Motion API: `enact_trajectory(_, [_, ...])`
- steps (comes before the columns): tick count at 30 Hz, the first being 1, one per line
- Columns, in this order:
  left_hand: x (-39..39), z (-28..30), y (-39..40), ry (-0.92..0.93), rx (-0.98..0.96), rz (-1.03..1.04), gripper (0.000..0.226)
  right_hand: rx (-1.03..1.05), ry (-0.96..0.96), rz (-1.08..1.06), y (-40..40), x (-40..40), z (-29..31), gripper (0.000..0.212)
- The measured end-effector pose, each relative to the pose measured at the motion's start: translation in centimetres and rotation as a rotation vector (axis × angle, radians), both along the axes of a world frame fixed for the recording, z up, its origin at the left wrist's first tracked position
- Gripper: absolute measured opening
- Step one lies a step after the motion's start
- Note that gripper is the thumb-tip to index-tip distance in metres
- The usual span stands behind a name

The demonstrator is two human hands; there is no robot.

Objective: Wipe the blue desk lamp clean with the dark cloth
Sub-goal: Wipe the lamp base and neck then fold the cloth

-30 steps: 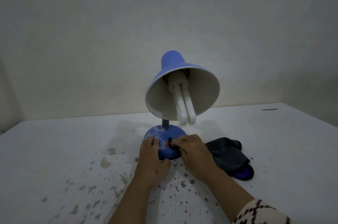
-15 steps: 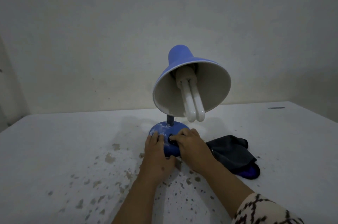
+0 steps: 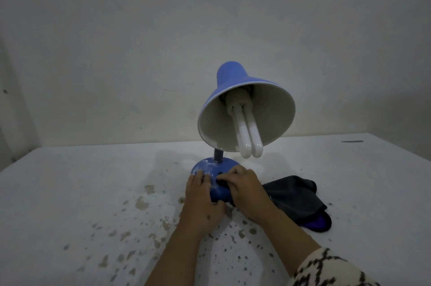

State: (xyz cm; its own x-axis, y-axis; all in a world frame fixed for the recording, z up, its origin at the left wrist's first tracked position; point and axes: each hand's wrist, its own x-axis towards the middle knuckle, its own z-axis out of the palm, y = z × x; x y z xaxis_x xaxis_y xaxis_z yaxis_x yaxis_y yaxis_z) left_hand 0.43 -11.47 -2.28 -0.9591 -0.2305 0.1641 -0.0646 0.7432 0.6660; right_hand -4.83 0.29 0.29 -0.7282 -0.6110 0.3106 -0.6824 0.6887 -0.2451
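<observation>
The blue desk lamp (image 3: 235,127) is stood upright on the white table (image 3: 70,192), base nearest the person, shade tipped forward w/ the bulb (image 3: 248,131) hung out of it; whitish smears are seen on the top of the base (image 3: 207,170), so cleaning is judged not yet begun. The base is flanked by both hands; the left hand (image 3: 203,199) is laid on its left side, fingers curled loosely over the dome, nothing else held; the right hand (image 3: 245,190) is set on the front-right, fingertips pressed at a small dark part, prob. the switch; whether it is pinched or only touched cannot be told. The dark cloth (image 3: 296,199) is left crumpled on the table just right of the base, right next to the right wrist, held by neither hand; a purple edge is shown at its near end. The coming move is judged to turn on this: the cloth lies to the right & slightly nearer than the base, long axis run far-left to near-right; the right hand is much the closer, so the pickup is best made by it while the base is steadied by the left.
</observation>
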Motion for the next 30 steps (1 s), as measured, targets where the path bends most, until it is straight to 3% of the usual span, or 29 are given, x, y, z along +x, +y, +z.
enact_trajectory(6, [0.1, 0.2, 0.0, 0.019, 0.019, -0.007, 0.073, 0.159, 0.064, -0.134, -1.3, -0.6, -0.7, 0.037])
enact_trajectory(11, [0.6, 0.2, -0.1, 0.010, 0.033, -0.016, 0.070, -0.019, 0.025, -0.229, -1.8, -1.4, -0.7, 0.024])
enact_trajectory(14, [0.3, 0.1, -0.1, -0.005, 0.012, -0.017, 0.069, -0.345, -0.014, -0.215, -0.6, -1.1, -0.8, 0.026])
enact_trajectory(16, [0.3, 0.1, 0.0, -0.009, -0.009, -0.016, 0.071, -0.422, -0.014, -0.160, -0.1, -0.5, -0.8, 0.025])
enact_trajectory(21, [0.3, 0.2, 0.1, 0.004, 0.010, -0.015, 0.072, -0.021, 0.012, -0.036, -1.0, -0.1, -0.1, 0.032])
enact_trajectory(25, [0.2, 0.2, 0.0, 0.006, 0.031, -0.013, 0.070, 0.017, 0.035, -0.072, -1.5, -0.2, 1.0, 0.033])
enact_trajectory(30, [0.1, 0.3, 0.0, -0.025, -0.027, -0.033, 0.070, 0.091, -0.007, 0.086, -0.3, 0.1, 1.6, 0.035])
